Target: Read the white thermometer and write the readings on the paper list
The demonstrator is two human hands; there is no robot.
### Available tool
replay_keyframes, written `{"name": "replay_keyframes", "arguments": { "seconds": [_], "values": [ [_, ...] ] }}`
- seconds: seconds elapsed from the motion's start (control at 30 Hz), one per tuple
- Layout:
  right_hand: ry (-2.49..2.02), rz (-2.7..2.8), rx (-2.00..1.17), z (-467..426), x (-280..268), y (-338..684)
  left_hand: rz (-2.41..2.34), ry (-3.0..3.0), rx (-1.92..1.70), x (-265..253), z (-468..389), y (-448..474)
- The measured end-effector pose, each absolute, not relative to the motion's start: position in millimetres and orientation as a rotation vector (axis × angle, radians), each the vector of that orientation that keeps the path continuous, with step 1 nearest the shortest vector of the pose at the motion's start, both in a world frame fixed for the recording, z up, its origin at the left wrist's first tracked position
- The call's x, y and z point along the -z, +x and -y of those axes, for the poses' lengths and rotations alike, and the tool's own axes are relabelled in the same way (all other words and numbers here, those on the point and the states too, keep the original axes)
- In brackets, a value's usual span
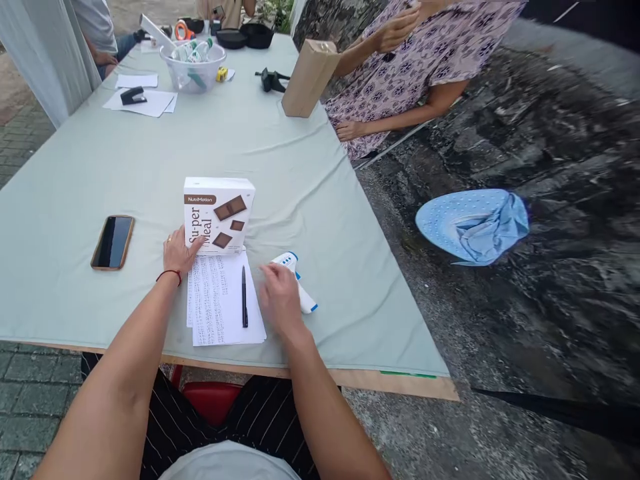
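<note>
On the pale worktop (100,167), a phone (113,243) lies at nine o'clock, a black stapler (133,95) on white sheets (155,102) at ten, a clear tub (193,77) towards eleven, and a brown box (309,79) at twelve. A person (400,121) in a patterned garment (410,73) is at one, a light-blue hat (473,225) at three.

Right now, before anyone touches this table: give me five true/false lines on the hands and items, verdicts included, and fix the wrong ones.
1. The left hand is on the NutriMotion box, thumb across its front. True.
2. The phone lies to the left of the box. True.
3. The pen lies on the phone. False: it lies on the printed sheets.
4. The right hand grips the box. False: it is by the white-and-blue device; contact there is unclear.
5. The black stapler sits on white paper. True.
</note>
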State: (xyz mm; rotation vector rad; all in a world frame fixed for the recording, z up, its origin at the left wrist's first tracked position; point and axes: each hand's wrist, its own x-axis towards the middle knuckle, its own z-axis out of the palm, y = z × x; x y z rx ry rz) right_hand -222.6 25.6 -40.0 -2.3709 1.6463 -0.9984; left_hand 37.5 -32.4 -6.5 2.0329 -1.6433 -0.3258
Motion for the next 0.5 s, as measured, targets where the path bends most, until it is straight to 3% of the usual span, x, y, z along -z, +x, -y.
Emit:
{"name": "replay_keyframes", "arguments": {
  "seconds": [0.1, 0.23, 0.3, 0.5],
  "values": [
    [-2.123, -2.071, 1.016, -24.3, 41.6, -245.2, 1.635, 2.034, 0.347, 5.6, 31.6, 37.8],
    [-1.812, -2.218, 0.567, -20.4, 42.9, -265.9, 1.615, 2.022, 0.367, 5.4, 31.1, 38.0],
    [-1.697, -2.146, 0.497, -19.4, 37.2, -264.1, 1.607, 2.020, 0.371, 6.4, 31.2, 38.0],
    [-1.324, -1.455, 1.010, -24.6, 8.8, -207.8, 1.613, 2.029, 0.366, 8.7, 31.5, 38.5]
  ]
}}
